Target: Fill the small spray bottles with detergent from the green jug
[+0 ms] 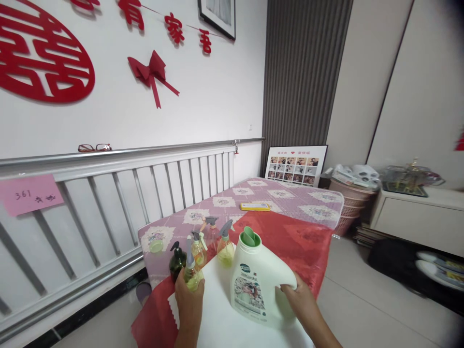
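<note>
Pale green plastic marks the large jug (253,295), which we find upright over the white sheet (217,309) at the near end of the table. The right hand (297,295) is closed on its handle; the left hand (190,297), well apart from it, is wrapped around the body of a spray bottle (192,279). Whether this bottle rests on the sheet or is lifted, we cannot tell.

As to progress, we note the jug's mouth uncovered, its green spout (250,237) showing; a round green lid (156,246) lies at the table's left edge, and we judge that it may belong to the jug. The held bottle wears its spray head and contains yellowish liquid. The lid is not yet on the jug, which we take as a step left over.

Around the left hand the bottles crowd: a dark pump bottle (177,261) just beside it, an amber spray bottle (199,253) behind, then a pinkish spray bottle (212,233) and a round-bodied spray bottle (225,252) near the jug. We judge that these leave the left hand little room for moving forward. Red cloth (282,239) spreads beyond the jug, with a yellow case (254,207) farther back on the flowered tablecloth (223,201). A radiator (105,203) bounds the left side.
</note>
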`<state>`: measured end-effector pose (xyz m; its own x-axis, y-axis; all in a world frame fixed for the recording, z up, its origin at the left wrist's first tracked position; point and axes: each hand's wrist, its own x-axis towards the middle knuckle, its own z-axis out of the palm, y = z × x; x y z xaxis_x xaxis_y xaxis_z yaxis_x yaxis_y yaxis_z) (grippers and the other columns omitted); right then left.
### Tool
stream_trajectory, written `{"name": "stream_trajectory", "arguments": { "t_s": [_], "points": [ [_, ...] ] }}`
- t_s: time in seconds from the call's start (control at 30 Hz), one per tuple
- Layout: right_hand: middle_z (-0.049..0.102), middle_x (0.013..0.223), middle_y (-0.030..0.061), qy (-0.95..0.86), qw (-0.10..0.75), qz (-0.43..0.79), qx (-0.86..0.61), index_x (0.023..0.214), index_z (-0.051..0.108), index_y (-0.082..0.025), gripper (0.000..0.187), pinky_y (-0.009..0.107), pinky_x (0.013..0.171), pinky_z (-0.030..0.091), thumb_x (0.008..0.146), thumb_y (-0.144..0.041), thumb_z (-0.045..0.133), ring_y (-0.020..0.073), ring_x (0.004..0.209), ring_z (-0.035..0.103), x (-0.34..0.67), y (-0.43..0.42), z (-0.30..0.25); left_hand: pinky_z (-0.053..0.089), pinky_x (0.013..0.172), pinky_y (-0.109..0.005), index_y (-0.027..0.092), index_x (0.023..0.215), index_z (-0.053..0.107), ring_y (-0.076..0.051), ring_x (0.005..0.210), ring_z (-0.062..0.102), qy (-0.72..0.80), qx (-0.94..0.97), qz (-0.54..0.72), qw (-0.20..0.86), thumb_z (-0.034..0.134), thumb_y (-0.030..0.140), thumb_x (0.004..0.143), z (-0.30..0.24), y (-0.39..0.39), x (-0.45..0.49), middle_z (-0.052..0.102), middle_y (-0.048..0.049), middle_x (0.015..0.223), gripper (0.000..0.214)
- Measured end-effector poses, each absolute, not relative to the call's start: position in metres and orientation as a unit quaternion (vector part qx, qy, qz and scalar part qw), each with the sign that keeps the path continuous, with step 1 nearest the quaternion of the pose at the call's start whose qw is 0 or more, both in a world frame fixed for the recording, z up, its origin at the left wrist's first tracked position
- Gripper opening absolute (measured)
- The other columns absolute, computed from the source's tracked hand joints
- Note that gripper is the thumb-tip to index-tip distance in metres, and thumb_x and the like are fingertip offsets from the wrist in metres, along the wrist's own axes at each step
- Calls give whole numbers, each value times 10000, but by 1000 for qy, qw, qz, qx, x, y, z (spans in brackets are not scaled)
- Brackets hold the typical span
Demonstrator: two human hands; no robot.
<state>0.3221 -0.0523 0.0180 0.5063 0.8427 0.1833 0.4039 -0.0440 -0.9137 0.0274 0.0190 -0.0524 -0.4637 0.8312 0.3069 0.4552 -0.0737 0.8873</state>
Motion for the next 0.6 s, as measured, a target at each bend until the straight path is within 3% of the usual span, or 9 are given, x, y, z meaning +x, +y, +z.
{"name": "stream_trajectory", "arguments": {
  "t_s": [0.2,0.4,0.5,0.6],
  "points": [
    [760,744,45,-455,536,199,-683,745,693,-239,269,404,760,563,598,-396,533,307,808,709,320,-51,22,450,1091,-510,117,1335,428,-357,1250,560,640,498,551,197,593,442,725,-41,-7,30,571,-217,1323,711],
    [772,788,44,-458,536,197,-681,893,697,-227,347,376,722,566,660,-461,589,290,792,710,317,-59,18,441,1107,-500,178,1380,345,-351,1288,552,639,478,522,302,583,485,661,-49,-54,39,539,-194,1396,817],
    [749,1077,120,-436,553,172,-688,1081,650,-195,529,415,838,558,702,-560,604,332,989,695,313,-77,8,453,1088,-503,161,1349,333,-362,1254,578,640,474,516,315,579,478,617,-53,-70,40,552,-219,1369,835],
    [614,1361,156,-397,583,127,-698,1242,572,-213,603,463,967,515,758,-573,599,379,1251,571,301,-102,0,484,1053,-478,170,1284,359,-344,1189,617,628,487,515,321,589,438,603,-54,-85,45,614,-202,1275,767]
  ]
}}
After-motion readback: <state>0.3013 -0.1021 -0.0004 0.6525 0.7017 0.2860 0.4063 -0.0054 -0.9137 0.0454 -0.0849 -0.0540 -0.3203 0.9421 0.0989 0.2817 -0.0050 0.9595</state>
